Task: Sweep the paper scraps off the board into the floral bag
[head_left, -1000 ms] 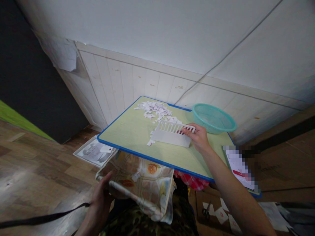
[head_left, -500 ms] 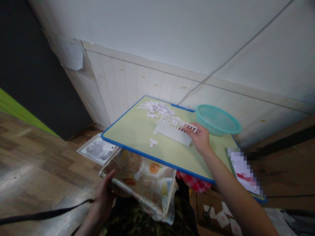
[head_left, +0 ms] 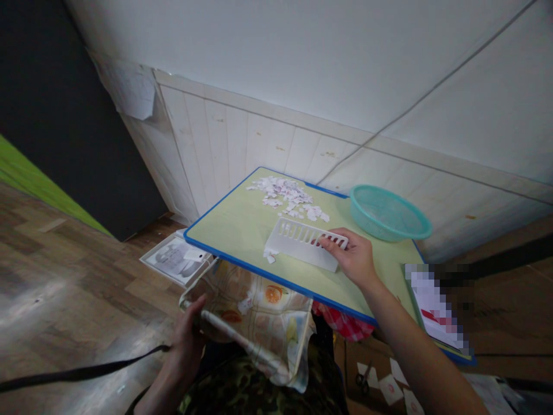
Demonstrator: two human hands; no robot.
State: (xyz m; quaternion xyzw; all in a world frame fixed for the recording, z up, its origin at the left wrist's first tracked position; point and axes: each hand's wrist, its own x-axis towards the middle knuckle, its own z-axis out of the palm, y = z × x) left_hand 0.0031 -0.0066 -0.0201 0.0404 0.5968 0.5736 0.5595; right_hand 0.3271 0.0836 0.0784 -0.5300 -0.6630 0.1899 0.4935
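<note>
My right hand (head_left: pixel 354 256) grips the right end of a white slotted plastic basket (head_left: pixel 298 245), which is tilted on the pale green tabletop (head_left: pixel 228 227). A few paper scraps (head_left: pixel 271 255) lie against the basket's left front edge. Behind it spreads a larger pile of torn paper scraps (head_left: pixel 283 191). Below the table's front edge, my left hand (head_left: pixel 190 334) holds up the rim of a fruit-printed cloth (head_left: pixel 259 323), its thumb on top and its other fingers hidden beneath. Some scraps (head_left: pixel 245 302) rest in the cloth.
A turquoise plastic basin (head_left: pixel 389 213) stands at the back right of the table, near the wall. Papers (head_left: pixel 436 311) lie at the right corner. Below are scissors (head_left: pixel 363 380) and paper squares (head_left: pixel 391 389). A flat white box (head_left: pixel 175 259) sits low at the left.
My right hand has drawn the basket toward the front edge, away from the large pile and up to the small scraps. My left hand still holds the cloth. The view has shifted slightly.
</note>
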